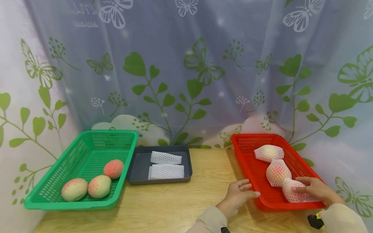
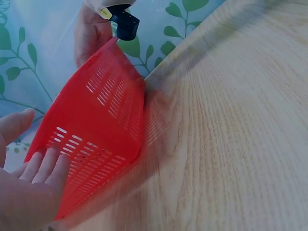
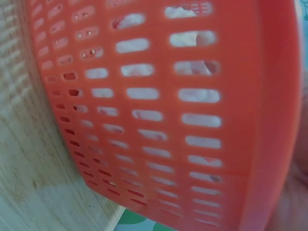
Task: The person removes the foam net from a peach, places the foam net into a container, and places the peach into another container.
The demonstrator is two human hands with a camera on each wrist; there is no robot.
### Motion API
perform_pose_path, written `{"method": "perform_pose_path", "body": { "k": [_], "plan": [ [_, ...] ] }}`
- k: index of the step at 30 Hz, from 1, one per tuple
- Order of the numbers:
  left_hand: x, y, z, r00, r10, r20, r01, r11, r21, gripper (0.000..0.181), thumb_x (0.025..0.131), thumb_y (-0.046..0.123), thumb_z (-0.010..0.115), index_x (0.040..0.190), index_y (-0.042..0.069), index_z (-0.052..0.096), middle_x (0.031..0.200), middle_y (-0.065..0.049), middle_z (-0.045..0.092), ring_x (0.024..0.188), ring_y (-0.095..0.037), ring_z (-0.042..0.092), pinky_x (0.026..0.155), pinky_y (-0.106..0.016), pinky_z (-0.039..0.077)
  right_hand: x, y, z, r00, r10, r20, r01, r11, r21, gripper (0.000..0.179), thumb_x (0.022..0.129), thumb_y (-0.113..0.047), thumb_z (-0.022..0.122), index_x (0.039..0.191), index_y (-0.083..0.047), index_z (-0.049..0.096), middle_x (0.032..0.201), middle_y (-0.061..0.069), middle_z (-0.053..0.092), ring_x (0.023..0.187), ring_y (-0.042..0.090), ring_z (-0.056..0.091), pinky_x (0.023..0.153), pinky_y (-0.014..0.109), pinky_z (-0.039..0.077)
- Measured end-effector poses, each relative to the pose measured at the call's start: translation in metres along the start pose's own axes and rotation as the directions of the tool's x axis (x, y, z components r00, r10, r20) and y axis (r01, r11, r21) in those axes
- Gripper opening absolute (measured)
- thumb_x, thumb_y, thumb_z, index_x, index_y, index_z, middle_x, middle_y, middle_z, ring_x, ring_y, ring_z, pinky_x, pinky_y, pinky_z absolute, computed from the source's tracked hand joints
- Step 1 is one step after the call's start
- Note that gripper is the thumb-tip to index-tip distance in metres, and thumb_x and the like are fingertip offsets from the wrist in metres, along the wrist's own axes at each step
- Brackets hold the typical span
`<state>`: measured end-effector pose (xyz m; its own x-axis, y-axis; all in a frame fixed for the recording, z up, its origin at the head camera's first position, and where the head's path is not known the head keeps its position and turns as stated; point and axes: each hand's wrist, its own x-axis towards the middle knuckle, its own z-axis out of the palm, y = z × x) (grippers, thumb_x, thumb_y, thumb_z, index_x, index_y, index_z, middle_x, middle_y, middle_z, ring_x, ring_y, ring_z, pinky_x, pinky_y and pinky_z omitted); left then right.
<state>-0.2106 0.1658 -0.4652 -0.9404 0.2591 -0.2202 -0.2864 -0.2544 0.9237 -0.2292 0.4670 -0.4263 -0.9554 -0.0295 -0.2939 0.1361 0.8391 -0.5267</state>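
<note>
The red basket [image 1: 253, 174] stands at the right of the table and holds several peaches in white foam nets. My right hand [image 1: 317, 191] reaches over its near right corner and holds the nearest netted peach [image 1: 291, 191], which lies low in the basket. Beyond it lie a second netted peach [image 1: 278, 173] and a third, paler netted fruit [image 1: 269, 153]. My left hand [image 1: 237, 197] is at the basket's left side, holding nothing; its fingers [image 2: 45, 166] lie fairly straight against the slotted wall. In the right wrist view, the basket wall [image 3: 240, 120] hides most of the right hand.
A green basket [image 1: 73, 205] on the left holds bare peaches [image 1: 74, 189]. Beside it, a dark grey tray [image 1: 140, 161] holds two flat foam nets [image 1: 166, 171]. The wooden table [image 1: 163, 207] runs back to a printed curtain [image 1: 175, 64].
</note>
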Motion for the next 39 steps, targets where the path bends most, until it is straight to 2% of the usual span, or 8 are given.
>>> {"method": "perform_pose_path", "body": {
  "k": [5,9,12,18,24,30,34,39],
  "plan": [
    [0.000,-0.002,0.003,1.000,-0.013,-0.017,0.013,1.000,-0.002,0.046,0.071,-0.010,0.076,0.113,0.005,0.065,0.101,-0.006,0.069,0.092,-0.021,0.066,0.080,-0.033,0.056,0.001,0.001,-0.001,0.999,-0.037,0.026,0.037,0.999,0.001,0.069,0.089,-0.038,0.065,0.135,0.009,0.044,0.134,0.040,0.040,0.115,0.052,0.039,0.090,0.068,0.036],
    [-0.001,-0.005,0.003,0.999,-0.012,-0.037,0.013,1.000,0.015,0.043,0.072,-0.007,0.077,0.111,0.003,0.066,0.095,-0.005,0.067,0.086,-0.017,0.064,0.076,-0.031,0.056,0.001,0.002,0.000,0.993,-0.093,0.074,0.088,0.994,0.061,0.061,0.091,-0.030,0.065,0.135,0.008,0.046,0.131,0.035,0.047,0.114,0.046,0.044,0.089,0.061,0.041],
    [-0.001,-0.008,0.004,0.999,-0.016,-0.044,0.017,0.999,0.029,0.041,0.072,-0.005,0.078,0.110,0.004,0.066,0.089,-0.003,0.065,0.080,-0.013,0.061,0.074,-0.028,0.055,0.001,0.004,0.000,0.988,-0.108,0.112,0.095,0.989,0.111,0.059,0.091,-0.024,0.064,0.136,0.009,0.044,0.131,0.033,0.049,0.114,0.044,0.044,0.090,0.057,0.042],
    [-0.001,-0.010,0.007,0.999,-0.021,-0.049,0.020,0.999,-0.030,0.040,0.072,-0.010,0.076,0.109,0.003,0.065,0.084,-0.004,0.065,0.074,-0.013,0.062,0.071,-0.028,0.056,0.005,0.005,0.002,0.981,-0.112,0.156,0.092,0.988,0.128,0.063,0.090,-0.024,0.066,0.137,0.008,0.042,0.136,0.034,0.043,0.117,0.047,0.040,0.090,0.058,0.042],
    [0.000,-0.009,0.010,0.997,-0.048,-0.060,0.041,0.993,-0.110,0.041,0.072,-0.016,0.073,0.108,0.000,0.063,0.083,-0.006,0.065,0.071,-0.014,0.063,0.073,-0.033,0.058,0.007,0.005,0.002,0.972,-0.146,0.183,0.128,0.986,0.106,0.065,0.088,-0.021,0.068,0.137,0.011,0.038,0.132,0.034,0.042,0.111,0.040,0.044,0.085,0.044,0.047],
    [0.002,-0.009,0.013,0.996,-0.058,-0.065,0.049,0.990,-0.131,0.041,0.072,-0.017,0.072,0.107,0.001,0.063,0.082,-0.006,0.065,0.070,-0.014,0.063,0.072,-0.035,0.058,0.005,0.003,0.002,0.975,-0.142,0.169,0.125,0.986,0.107,0.066,0.085,-0.018,0.072,0.133,0.011,0.039,0.127,0.033,0.044,0.106,0.036,0.048,0.081,0.041,0.050],
    [0.002,-0.009,0.013,0.996,-0.063,-0.059,0.053,0.987,-0.151,0.041,0.072,-0.017,0.072,0.108,0.000,0.062,0.082,-0.006,0.066,0.069,-0.015,0.064,0.072,-0.036,0.059,0.005,0.002,0.002,0.980,-0.141,0.141,0.132,0.989,0.071,0.063,0.084,-0.019,0.073,0.131,0.010,0.042,0.121,0.029,0.050,0.102,0.034,0.050,0.080,0.042,0.050],
    [0.003,-0.010,0.014,0.997,-0.060,-0.051,0.050,0.983,-0.179,0.041,0.072,-0.019,0.071,0.108,-0.001,0.062,0.083,-0.009,0.066,0.068,-0.017,0.065,0.071,-0.037,0.059,0.006,0.004,0.002,0.983,-0.144,0.116,0.140,0.989,0.040,0.062,0.083,-0.020,0.074,0.129,0.010,0.044,0.119,0.026,0.054,0.100,0.031,0.052,0.078,0.037,0.049]
  ]
}}
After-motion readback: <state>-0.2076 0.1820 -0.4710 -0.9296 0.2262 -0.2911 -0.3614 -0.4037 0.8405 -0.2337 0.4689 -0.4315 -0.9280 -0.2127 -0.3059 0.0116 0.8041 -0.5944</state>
